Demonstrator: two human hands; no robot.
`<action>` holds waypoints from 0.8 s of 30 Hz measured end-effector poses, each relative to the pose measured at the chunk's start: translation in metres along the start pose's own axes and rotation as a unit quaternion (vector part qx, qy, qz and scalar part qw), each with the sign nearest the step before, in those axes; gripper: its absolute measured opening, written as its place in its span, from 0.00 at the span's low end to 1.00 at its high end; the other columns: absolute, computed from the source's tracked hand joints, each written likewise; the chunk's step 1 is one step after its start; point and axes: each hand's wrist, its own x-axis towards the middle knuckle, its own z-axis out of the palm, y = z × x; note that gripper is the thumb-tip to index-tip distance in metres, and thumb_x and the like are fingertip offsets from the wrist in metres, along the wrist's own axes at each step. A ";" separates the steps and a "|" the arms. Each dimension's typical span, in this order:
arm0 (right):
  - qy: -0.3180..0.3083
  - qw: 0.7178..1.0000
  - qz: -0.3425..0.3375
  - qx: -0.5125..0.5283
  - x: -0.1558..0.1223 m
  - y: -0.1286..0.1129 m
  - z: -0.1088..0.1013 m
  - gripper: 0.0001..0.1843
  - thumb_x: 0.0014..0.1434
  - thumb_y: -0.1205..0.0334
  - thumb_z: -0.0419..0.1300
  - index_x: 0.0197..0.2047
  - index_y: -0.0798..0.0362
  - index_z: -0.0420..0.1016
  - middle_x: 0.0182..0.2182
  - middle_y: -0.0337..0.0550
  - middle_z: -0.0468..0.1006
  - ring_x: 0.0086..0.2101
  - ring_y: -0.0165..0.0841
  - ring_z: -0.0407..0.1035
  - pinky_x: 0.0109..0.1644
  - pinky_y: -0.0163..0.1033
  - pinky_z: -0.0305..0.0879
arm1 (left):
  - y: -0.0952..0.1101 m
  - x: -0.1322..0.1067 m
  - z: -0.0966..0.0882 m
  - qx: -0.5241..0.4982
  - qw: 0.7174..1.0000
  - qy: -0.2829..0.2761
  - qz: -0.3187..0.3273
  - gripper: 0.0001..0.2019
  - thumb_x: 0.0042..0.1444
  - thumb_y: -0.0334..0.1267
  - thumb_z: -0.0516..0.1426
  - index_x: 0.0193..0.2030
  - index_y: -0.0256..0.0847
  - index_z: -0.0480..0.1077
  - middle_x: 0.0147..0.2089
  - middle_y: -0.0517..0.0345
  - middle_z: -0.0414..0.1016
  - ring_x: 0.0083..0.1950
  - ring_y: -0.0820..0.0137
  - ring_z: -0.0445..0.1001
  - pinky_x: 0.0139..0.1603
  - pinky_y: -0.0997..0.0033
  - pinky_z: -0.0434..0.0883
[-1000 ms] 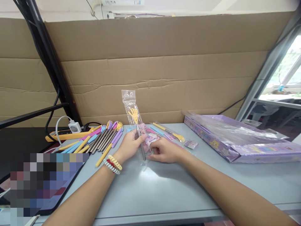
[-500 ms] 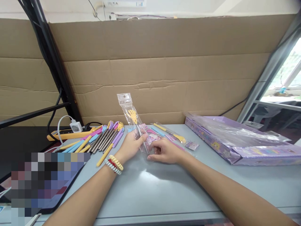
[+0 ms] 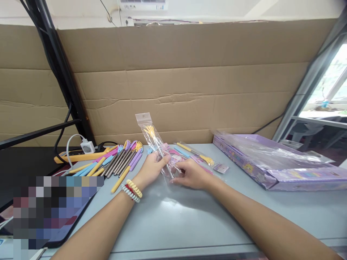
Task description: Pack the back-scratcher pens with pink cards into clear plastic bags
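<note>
A yellow hand-shaped back scratcher (image 3: 150, 131) with a metal rod lies inside a clear plastic bag (image 3: 143, 118), tilted above the table. My left hand (image 3: 152, 167) grips it around the middle, thumb across the rod. At the lower end, my right hand (image 3: 191, 174) has its fingers and thumb closed on the bag's edge; the fingertips are partly hidden. Left of my hands lies a pile of back scratchers (image 3: 120, 160) in yellow, purple, pink and blue. Behind my right hand are bagged back scratchers, one with a yellow head (image 3: 207, 160).
A purple box (image 3: 246, 169) with clear plastic bags (image 3: 268, 153) on it stands at the right. At the left are a blurred-out screen device (image 3: 58, 209), a white charger (image 3: 88, 146) and a yellow power strip (image 3: 73, 156). A cardboard wall (image 3: 173, 83) closes the back.
The bagged back scratcher has dipped slightly at its top, and its yellow head sits a little lower. My right hand has shifted slightly right, with the bag's lower end in its fingers.
</note>
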 end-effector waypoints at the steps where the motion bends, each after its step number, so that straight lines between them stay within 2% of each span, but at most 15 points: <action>1: 0.007 1.000 -0.002 -0.008 0.000 0.000 0.000 0.13 0.48 0.53 0.63 0.27 0.54 0.69 0.17 0.32 0.63 0.20 0.24 0.54 0.25 0.31 0.50 | 0.000 0.000 0.001 -0.002 1.000 -0.007 0.000 0.14 0.51 0.49 0.56 0.33 0.37 0.68 0.30 0.56 0.73 0.34 0.67 0.71 0.36 0.68 0.68; 5: 0.035 0.999 0.005 -0.037 0.000 0.002 0.002 0.17 0.46 0.49 0.64 0.22 0.54 0.65 0.15 0.31 0.59 0.19 0.24 0.50 0.25 0.32 0.47 | -0.002 0.000 0.002 -0.017 1.000 -0.020 -0.005 0.14 0.51 0.48 0.56 0.34 0.37 0.68 0.31 0.56 0.74 0.33 0.68 0.71 0.36 0.68 0.68; 9: 0.071 0.994 0.036 -0.071 0.001 0.005 0.006 0.21 0.45 0.50 0.64 0.19 0.53 0.59 0.15 0.32 0.60 0.20 0.24 0.51 0.25 0.32 0.46 | -0.007 0.002 0.001 -0.023 0.999 -0.027 0.006 0.15 0.51 0.47 0.57 0.37 0.37 0.68 0.35 0.54 0.74 0.36 0.67 0.72 0.37 0.67 0.69; 12: 0.084 0.992 0.050 -0.080 0.001 0.005 0.007 0.20 0.45 0.51 0.64 0.19 0.53 0.59 0.16 0.33 0.61 0.20 0.24 0.52 0.25 0.32 0.46 | -0.011 0.002 0.000 -0.045 0.997 -0.062 0.007 0.15 0.51 0.47 0.57 0.39 0.37 0.68 0.37 0.53 0.74 0.38 0.66 0.72 0.38 0.66 0.70; 15: 0.086 0.992 0.050 -0.082 0.001 0.004 0.007 0.19 0.44 0.51 0.65 0.20 0.54 0.60 0.16 0.33 0.61 0.20 0.24 0.52 0.25 0.32 0.46 | -0.012 0.001 0.000 -0.057 0.995 -0.085 -0.003 0.15 0.51 0.47 0.56 0.39 0.37 0.69 0.35 0.53 0.75 0.37 0.66 0.73 0.38 0.65 0.70; 24: 0.090 0.993 0.039 -0.070 0.002 0.006 0.009 0.22 0.44 0.46 0.64 0.20 0.54 0.62 0.15 0.32 0.61 0.20 0.24 0.51 0.24 0.32 0.46 | -0.010 0.001 0.000 -0.016 0.997 -0.075 -0.011 0.15 0.52 0.47 0.56 0.37 0.36 0.68 0.32 0.54 0.74 0.33 0.67 0.72 0.33 0.68 0.70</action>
